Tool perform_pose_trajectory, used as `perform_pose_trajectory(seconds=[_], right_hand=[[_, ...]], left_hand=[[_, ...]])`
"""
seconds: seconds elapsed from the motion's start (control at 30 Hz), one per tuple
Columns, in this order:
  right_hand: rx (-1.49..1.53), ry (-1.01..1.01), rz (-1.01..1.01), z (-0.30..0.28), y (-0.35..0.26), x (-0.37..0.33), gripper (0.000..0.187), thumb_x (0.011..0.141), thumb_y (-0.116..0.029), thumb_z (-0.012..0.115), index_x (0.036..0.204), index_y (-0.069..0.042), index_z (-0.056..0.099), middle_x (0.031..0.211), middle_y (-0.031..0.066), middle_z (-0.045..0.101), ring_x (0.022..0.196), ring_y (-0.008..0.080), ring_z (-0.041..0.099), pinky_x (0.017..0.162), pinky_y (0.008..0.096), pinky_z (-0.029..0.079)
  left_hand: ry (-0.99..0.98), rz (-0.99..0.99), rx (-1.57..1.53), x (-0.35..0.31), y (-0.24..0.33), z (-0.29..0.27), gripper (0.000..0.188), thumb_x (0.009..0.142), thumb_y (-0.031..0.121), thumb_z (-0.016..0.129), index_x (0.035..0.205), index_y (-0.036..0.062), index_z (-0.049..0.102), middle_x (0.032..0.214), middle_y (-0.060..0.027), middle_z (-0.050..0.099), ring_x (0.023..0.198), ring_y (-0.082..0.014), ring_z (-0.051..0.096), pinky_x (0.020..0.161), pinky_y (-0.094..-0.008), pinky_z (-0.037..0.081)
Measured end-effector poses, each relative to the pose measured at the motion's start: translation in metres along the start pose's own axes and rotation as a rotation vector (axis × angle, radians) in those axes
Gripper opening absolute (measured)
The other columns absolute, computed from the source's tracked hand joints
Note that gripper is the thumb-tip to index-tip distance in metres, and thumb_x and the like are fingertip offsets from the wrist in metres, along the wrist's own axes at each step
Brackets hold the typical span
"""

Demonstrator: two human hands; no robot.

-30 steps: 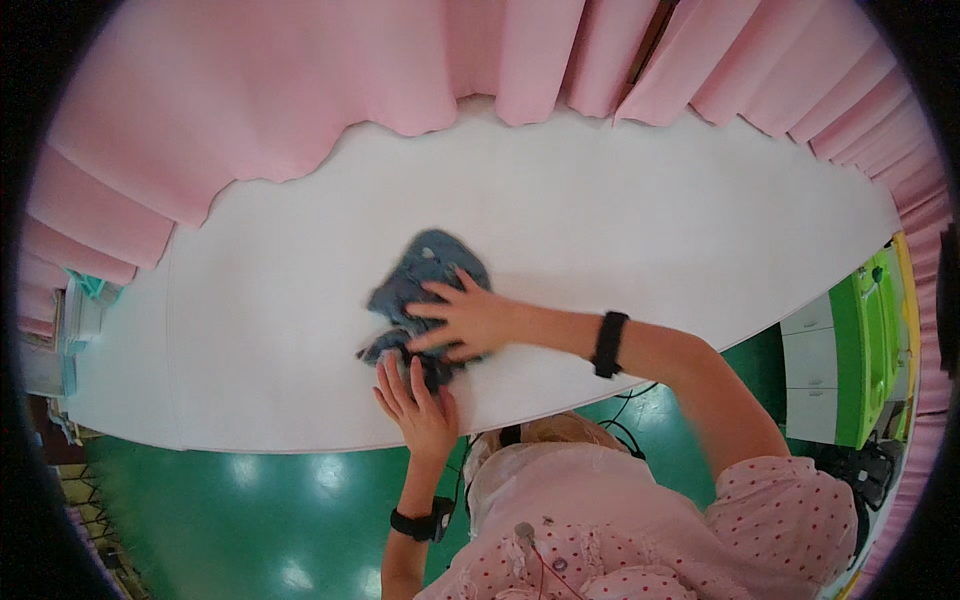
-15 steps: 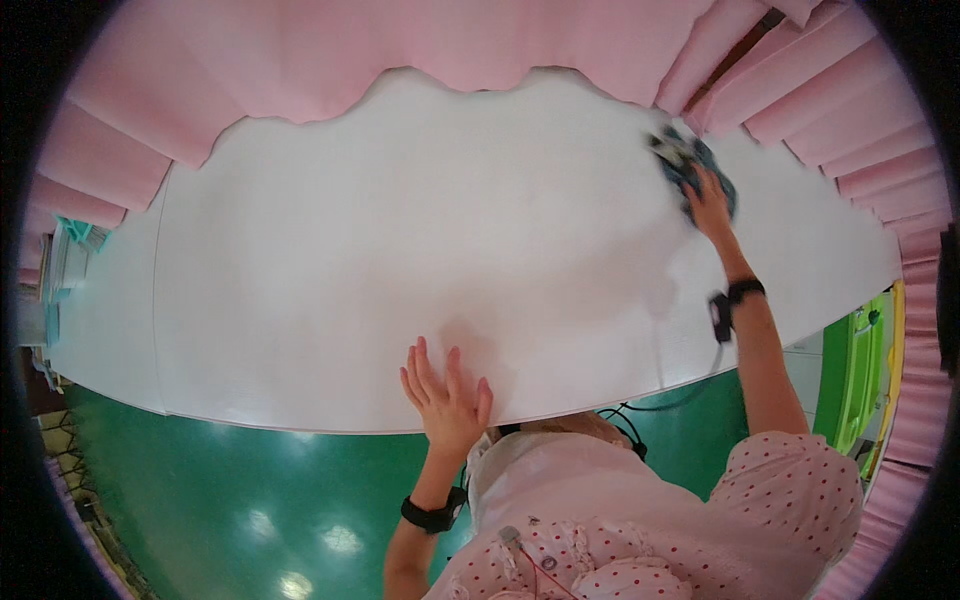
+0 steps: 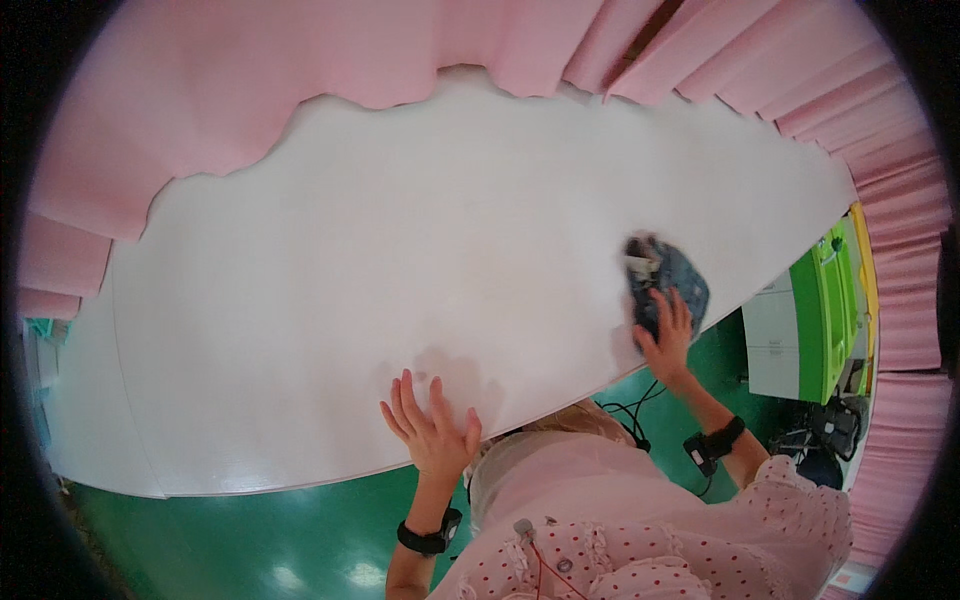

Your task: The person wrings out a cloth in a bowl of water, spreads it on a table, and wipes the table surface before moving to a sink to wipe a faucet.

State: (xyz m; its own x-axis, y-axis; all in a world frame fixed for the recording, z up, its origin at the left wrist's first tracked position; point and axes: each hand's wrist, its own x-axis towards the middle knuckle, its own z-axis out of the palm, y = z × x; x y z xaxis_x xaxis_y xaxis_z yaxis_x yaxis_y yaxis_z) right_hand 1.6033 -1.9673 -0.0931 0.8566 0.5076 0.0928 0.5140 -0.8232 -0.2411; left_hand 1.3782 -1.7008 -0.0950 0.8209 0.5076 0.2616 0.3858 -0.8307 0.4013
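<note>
On the white tabletop point(image 3: 380, 240), my right hand point(image 3: 667, 342) lies over a bunched dark blue-grey cloth point(image 3: 682, 275) with a pale patch. Its fingers stretch over the cloth's near part and press it down close to the table's front edge at the right. The cloth is slightly blurred. My left hand point(image 3: 436, 438) is by the near edge, left of my body, with its fingers spread over the tabletop and nothing held. Whether its fingertips touch the surface I cannot tell.
Pink pleated curtains point(image 3: 240, 80) hang along the table's far side and down the right. A bright green cabinet point(image 3: 822, 320) with white drawers point(image 3: 773, 340) stands at the right. Black cables point(image 3: 630, 415) hang below the front edge, over the green floor point(image 3: 260, 535).
My right hand has drawn the cloth from the far right back toward the front edge, its arm bending. My left hand stays spread near the edge. The whole view has turned somewhat.
</note>
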Motion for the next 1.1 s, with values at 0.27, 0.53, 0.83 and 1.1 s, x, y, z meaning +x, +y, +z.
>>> perform_pose_trajectory(seconds=[0.27,0.53,0.83,1.1], right_hand=[[0.265,-0.205,-0.579,0.018,-0.134,0.000,0.061,0.069,-0.034,0.063,0.128,-0.031,0.045,0.143,0.0120,0.026,0.125,0.0439,0.023,0.095,0.0654,0.016],[0.468,-0.120,-1.084,0.043,-0.136,0.015,0.052,0.071,-0.037,0.068,0.119,-0.030,0.050,0.138,0.0027,0.035,0.120,0.0301,0.037,0.095,0.0536,0.030],[0.474,0.016,-0.798,0.011,0.053,0.034,0.043,0.070,-0.026,0.065,0.112,-0.020,0.053,0.127,0.0056,0.045,0.112,0.0296,0.045,0.091,0.0442,0.039],[0.207,0.164,-0.170,-0.071,0.336,0.034,0.056,0.066,-0.011,0.066,0.120,-0.012,0.051,0.128,0.0099,0.047,0.115,0.0318,0.046,0.096,0.0416,0.038]], left_hand=[[0.092,-0.023,-0.028,0.003,0.007,0.000,0.046,0.079,0.028,0.049,0.114,-0.0015,0.049,0.131,-0.0242,0.036,0.122,-0.0439,0.032,0.099,-0.0560,0.025],[0.393,0.048,-0.097,-0.009,0.008,0.010,0.034,0.090,0.020,0.040,0.114,-0.0022,0.048,0.125,-0.0202,0.045,0.118,-0.0399,0.038,0.096,-0.0504,0.030],[0.315,0.057,0.024,0.006,0.151,0.080,0.039,0.088,0.012,0.043,0.125,-0.0013,0.041,0.134,-0.0196,0.037,0.126,-0.0378,0.030,0.101,-0.0487,0.024],[0.182,0.156,-0.013,0.015,0.234,0.113,0.039,0.082,0.010,0.046,0.119,-0.0042,0.045,0.134,-0.0199,0.037,0.126,-0.0378,0.028,0.102,-0.0481,0.023]])
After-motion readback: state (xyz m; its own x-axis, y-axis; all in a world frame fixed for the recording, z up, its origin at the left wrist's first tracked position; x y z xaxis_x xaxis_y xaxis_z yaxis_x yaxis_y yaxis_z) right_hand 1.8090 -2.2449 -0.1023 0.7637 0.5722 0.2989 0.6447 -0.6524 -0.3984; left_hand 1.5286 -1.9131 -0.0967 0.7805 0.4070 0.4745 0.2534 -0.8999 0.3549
